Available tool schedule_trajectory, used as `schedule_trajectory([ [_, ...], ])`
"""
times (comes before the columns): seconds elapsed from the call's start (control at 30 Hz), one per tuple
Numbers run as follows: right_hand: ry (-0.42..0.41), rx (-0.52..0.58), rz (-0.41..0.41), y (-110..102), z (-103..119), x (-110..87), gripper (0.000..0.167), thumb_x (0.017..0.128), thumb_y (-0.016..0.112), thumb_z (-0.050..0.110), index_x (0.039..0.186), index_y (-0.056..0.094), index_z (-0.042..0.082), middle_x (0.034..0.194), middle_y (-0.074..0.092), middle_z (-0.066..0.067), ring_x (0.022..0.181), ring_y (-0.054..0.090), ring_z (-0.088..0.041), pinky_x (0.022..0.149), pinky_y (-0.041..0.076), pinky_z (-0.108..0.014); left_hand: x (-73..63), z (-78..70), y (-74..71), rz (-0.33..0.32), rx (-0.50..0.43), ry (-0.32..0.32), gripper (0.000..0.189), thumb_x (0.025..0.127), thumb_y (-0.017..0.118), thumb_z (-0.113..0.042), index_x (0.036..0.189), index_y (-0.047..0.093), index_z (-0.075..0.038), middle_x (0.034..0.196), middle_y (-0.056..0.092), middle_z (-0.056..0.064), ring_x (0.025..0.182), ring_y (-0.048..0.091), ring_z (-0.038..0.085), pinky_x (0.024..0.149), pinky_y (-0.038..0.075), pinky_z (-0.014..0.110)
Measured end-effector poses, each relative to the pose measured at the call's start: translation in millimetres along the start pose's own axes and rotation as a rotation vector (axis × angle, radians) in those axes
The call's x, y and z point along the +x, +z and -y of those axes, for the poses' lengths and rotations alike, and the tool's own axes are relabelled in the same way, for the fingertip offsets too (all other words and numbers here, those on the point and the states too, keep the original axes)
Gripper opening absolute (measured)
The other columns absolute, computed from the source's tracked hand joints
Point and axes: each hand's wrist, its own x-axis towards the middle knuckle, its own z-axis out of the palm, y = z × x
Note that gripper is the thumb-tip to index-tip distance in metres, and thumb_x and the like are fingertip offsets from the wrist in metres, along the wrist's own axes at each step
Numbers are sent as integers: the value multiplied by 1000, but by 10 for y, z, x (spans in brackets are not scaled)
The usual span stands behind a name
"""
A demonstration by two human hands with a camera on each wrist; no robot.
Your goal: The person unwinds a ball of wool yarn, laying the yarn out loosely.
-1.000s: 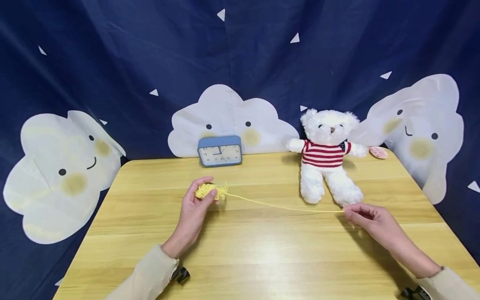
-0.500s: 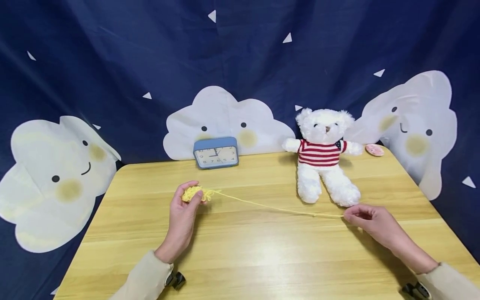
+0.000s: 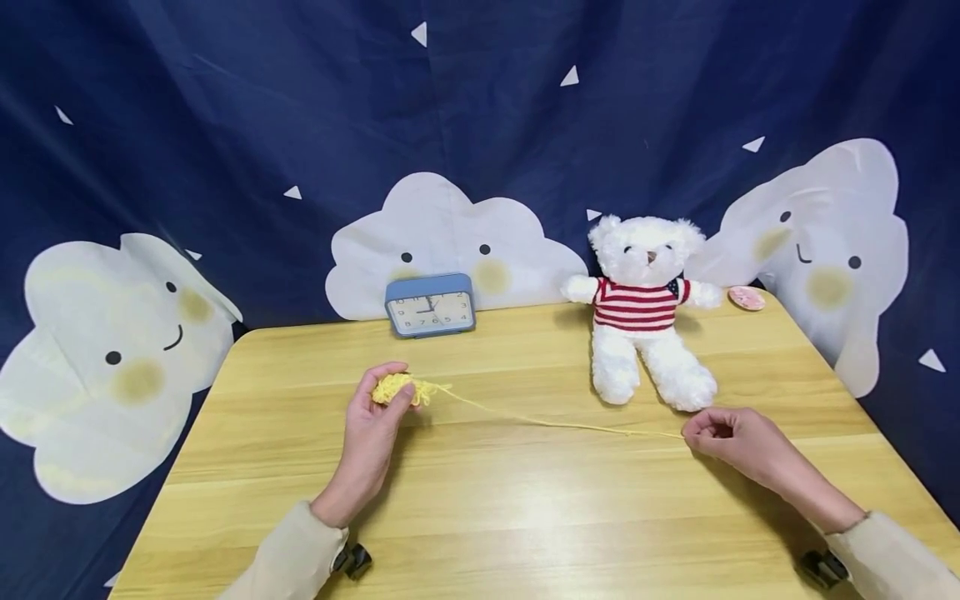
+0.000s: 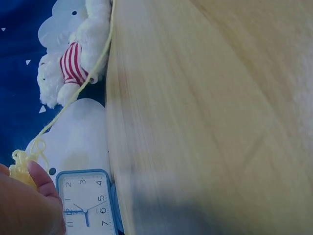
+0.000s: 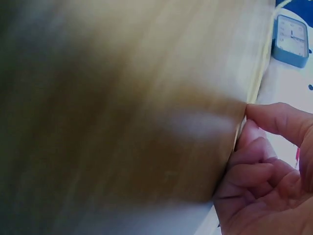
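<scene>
My left hand (image 3: 371, 429) grips a small bundle of yellow yarn (image 3: 392, 390) between thumb and fingers, over the left part of the table in the head view. Loose loops of the yarn (image 4: 19, 164) stick out past the thumb in the left wrist view. A single yarn strand (image 3: 555, 424) runs from the bundle to the right, sagging a little. My right hand (image 3: 750, 450) pinches its far end between thumb and index finger, in front of the teddy bear's foot. The other fingers of that hand are curled, as the right wrist view shows.
A blue alarm clock (image 3: 431, 307) stands at the table's back edge. Right of it sits a white teddy bear (image 3: 636, 307) in a striped sweater. A small pink disc (image 3: 747, 298) lies at the back right corner. Behind hangs a dark blue curtain (image 3: 495, 108) with clouds.
My left hand drew the yarn bundle left, pulling the strand straighter, then came back slightly right, and the strand slackened a little. The right hand stays nearly in place, still pinching the strand.
</scene>
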Motion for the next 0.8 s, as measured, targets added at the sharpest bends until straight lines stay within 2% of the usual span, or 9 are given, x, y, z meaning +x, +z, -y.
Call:
schedule_trajectory([
  [0.27, -3, -10, -15, 21, 2, -20, 4, 100, 77, 12, 97, 78, 12, 90, 67, 3, 79, 53, -5, 69, 45, -22, -27, 15, 76, 55, 55, -62, 36, 105, 66, 6, 140, 58, 5, 115, 62, 9, 84, 70, 16, 87, 64, 35],
  [0.47, -22, 50, -32, 93, 58, -79, 6, 103, 76, 14, 102, 77, 9, 88, 67, 2, 77, 55, -6, 64, 48, -24, -36, 30, 109, 75, 60, -63, 37, 105, 67, 4, 141, 58, 5, 115, 63, 9, 84, 72, 20, 88, 64, 38],
  [0.63, -58, 224, -54, 249, 206, -122, 15, 108, 70, 14, 112, 74, 1, 88, 69, -2, 74, 59, -12, 60, 51, -28, -37, 20, 136, 90, 53, -63, 35, 105, 67, 5, 139, 59, 3, 116, 63, 10, 86, 71, 21, 87, 65, 38],
  [0.73, -68, 384, -40, 369, 389, -92, 21, 109, 69, 15, 120, 71, -3, 95, 71, -8, 77, 63, -18, 61, 55, -30, -34, 8, 150, 95, 53, -57, 34, 105, 67, 6, 138, 60, 2, 113, 64, 8, 85, 70, 18, 86, 64, 37],
  [0.8, -96, 485, -12, 458, 540, -48, 27, 109, 68, 14, 127, 68, -5, 106, 73, -14, 83, 67, -22, 65, 58, -31, -29, 0, 157, 97, 53, -48, 34, 105, 67, 6, 138, 60, 2, 110, 64, 6, 83, 70, 18, 85, 64, 35],
])
